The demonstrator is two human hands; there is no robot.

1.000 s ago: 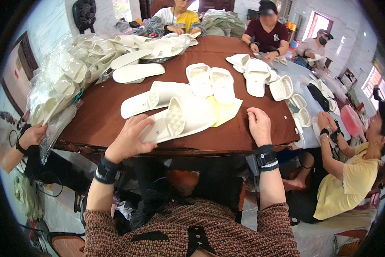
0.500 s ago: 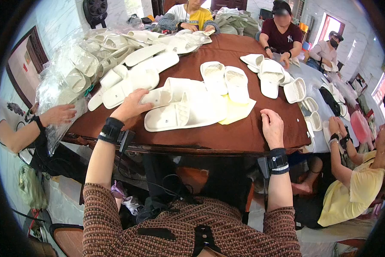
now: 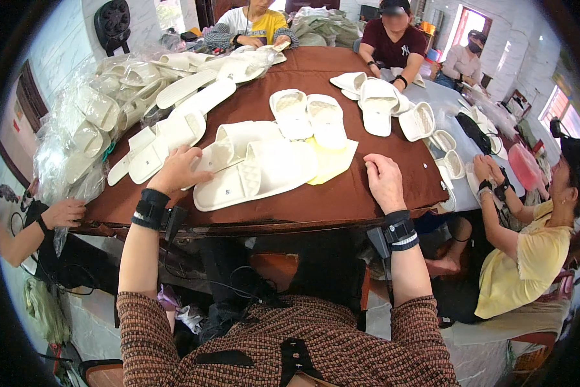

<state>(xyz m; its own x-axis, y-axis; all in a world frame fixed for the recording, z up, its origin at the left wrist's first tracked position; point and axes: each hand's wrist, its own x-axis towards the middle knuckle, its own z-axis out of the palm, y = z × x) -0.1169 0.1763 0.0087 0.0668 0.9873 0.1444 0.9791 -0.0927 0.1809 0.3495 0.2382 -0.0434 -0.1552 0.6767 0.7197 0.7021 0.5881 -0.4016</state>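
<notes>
Left hand (image 3: 180, 169): back upward, fingers bent, thumb spread apart to the right
Right hand (image 3: 386, 183): relaxed, fingers loosely curled toward the left
Forearms (image 3: 139, 258): stretched forward, well apart, each leaning slightly inward

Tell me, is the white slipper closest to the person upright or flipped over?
Upright: the slipper lies with its strap arched on top and its insole facing up.

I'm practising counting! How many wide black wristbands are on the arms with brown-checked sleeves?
2: one black strap-like wristband below the bare left hand, another black wristband below the bare right hand. Any under the brown-checked sleeves would be hidden.
</notes>
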